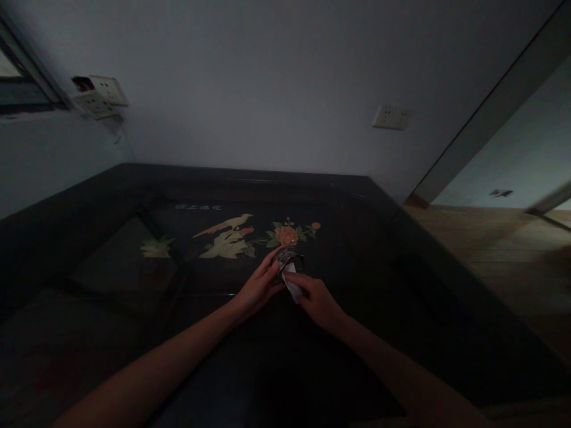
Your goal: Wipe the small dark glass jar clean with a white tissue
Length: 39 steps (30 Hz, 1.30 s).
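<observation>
My left hand point(260, 284) is closed on what looks like a pair of dark-rimmed glasses point(294, 259), raised above the dark table in the middle of the head view. A small white cloth or tissue point(292, 285) is pinched in my right hand point(322, 300) and hangs down against the near side of the glasses. Both hands are close together, with the fingers partly covering the glasses. The dim light hides the finer details of both things.
The dark, glossy table point(348, 238) bears a picture of a bird point(227, 224) and a pink flower point(286, 234). Behind it rises a pale wall with a socket plate point(392, 117). More sockets point(100, 98) are at the left, and wooden floor point(482, 238) at the right.
</observation>
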Available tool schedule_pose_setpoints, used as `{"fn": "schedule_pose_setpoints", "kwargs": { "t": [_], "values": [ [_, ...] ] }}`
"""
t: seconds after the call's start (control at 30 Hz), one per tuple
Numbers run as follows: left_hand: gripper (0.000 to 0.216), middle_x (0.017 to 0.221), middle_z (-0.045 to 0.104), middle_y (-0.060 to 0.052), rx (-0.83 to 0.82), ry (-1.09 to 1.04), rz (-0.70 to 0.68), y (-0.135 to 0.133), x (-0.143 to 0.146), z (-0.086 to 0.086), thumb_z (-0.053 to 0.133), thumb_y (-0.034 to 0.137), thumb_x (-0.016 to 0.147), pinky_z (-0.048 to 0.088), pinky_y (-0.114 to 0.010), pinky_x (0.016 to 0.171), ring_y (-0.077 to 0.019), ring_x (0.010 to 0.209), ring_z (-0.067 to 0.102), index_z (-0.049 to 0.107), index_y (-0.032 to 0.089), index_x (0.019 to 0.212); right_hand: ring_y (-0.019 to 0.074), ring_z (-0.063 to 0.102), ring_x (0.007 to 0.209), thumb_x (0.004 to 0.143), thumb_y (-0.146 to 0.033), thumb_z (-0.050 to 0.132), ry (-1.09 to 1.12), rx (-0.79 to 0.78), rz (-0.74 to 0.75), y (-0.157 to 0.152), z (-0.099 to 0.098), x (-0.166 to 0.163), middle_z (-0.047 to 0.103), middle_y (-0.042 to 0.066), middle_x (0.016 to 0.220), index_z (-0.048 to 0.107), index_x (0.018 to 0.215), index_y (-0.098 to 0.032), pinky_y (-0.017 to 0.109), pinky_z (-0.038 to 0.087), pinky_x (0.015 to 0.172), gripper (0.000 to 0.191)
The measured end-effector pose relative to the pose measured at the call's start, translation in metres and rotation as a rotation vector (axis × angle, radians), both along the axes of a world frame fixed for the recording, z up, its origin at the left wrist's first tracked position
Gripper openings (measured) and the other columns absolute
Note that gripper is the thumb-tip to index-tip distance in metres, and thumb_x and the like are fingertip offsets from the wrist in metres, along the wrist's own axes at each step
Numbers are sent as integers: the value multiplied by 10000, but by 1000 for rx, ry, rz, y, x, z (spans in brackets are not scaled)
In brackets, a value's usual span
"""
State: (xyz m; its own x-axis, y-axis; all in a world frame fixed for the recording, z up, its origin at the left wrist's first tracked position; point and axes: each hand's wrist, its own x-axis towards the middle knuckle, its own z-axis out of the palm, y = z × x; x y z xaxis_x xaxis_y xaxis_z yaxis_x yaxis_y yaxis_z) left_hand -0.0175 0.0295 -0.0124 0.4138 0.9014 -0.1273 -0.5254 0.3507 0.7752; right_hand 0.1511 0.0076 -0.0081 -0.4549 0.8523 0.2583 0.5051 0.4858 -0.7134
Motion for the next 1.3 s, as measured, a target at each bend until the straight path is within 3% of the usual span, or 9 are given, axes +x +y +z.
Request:
{"fn": "schedule_pose_setpoints", "kwargs": {
  "t": [0.2, 0.33, 0.5, 0.67, 0.83, 0.93, 1.03, 1.17, 1.3],
  "values": [
    [495, 1325, 535, -75, -12, -29, 3, 1, 1, -1, 630, 331, 832, 415, -379, 969, -222, 1164, 528, 480, 313, 1303, 232, 486, 1268, 876, -33, 426, -526, 385, -9, 6, 8, 6, 568, 91, 1321, 571, 1255, -196, 438, 453, 973, 438],
    [457, 1358, 505, -59, -26, -42, 28, 1, 1, -3, 612, 324, 846, 429, -366, 954, -203, 1123, 551, 491, 320, 1287, 263, 426, 1314, 901, -53, 413, -594, 464, -29, 6, 6, 3, 517, 129, 1364, 541, 1278, -155, 509, 394, 1014, 411],
    [474, 1345, 510, -61, -43, -33, 39, 2, 1, -2, 635, 329, 826, 443, -356, 922, -199, 1084, 564, 499, 321, 1281, 242, 421, 1318, 909, -66, 409, -590, 493, -46, 6, 3, 4, 513, 115, 1372, 531, 1284, -183, 499, 372, 1035, 412],
    [481, 1337, 518, -58, -42, -33, 27, 3, 0, -4, 632, 334, 828, 445, -324, 892, -189, 1065, 568, 494, 333, 1288, 259, 465, 1281, 879, -39, 409, -500, 374, -17, 4, 3, 4, 552, 122, 1334, 556, 1266, -166, 510, 397, 1011, 433],
    [499, 1310, 544, -76, 6, -11, -7, 2, 0, -5, 621, 334, 836, 429, -344, 926, -211, 1098, 559, 477, 308, 1313, 211, 553, 1193, 822, -22, 418, -9, 31, -27, -2, -1, -4, 618, 101, 1261, 586, 1242, -164, 416, 427, 1022, 474],
    [507, 1288, 558, -71, -8, -4, 19, 1, 1, -4, 623, 325, 835, 438, -342, 912, -204, 1072, 570, 466, 311, 1317, 227, 595, 1141, 849, -104, 461, 297, -209, -50, -4, -1, -11, 632, 90, 1242, 583, 1248, -185, 421, 454, 997, 425],
    [499, 1271, 568, -60, -1, -5, 25, 1, 1, -4, 617, 312, 841, 457, -321, 871, -187, 1028, 583, 462, 322, 1316, 236, 593, 1142, 861, -152, 498, 465, -345, -36, -5, 1, -14, 625, 68, 1254, 558, 1272, -208, 433, 453, 993, 418],
    [497, 1278, 566, -67, 23, -8, 14, 1, 0, -5, 615, 316, 842, 463, -317, 864, -198, 1042, 580, 467, 312, 1316, 239, 613, 1103, 824, -160, 565, 389, -334, -14, -4, -2, -11, 637, 82, 1230, 541, 1283, -186, 409, 487, 953, 461],
    [512, 1324, 533, -84, 7, 3, 12, 2, -1, -5, 611, 328, 844, 447, -368, 918, -234, 1123, 551, 451, 303, 1329, 221, 645, 1044, 815, -102, 524, 183, -154, -25, 0, -6, -5, 658, 105, 1192, 569, 1254, -162, 387, 511, 918, 445]
  ]
}}
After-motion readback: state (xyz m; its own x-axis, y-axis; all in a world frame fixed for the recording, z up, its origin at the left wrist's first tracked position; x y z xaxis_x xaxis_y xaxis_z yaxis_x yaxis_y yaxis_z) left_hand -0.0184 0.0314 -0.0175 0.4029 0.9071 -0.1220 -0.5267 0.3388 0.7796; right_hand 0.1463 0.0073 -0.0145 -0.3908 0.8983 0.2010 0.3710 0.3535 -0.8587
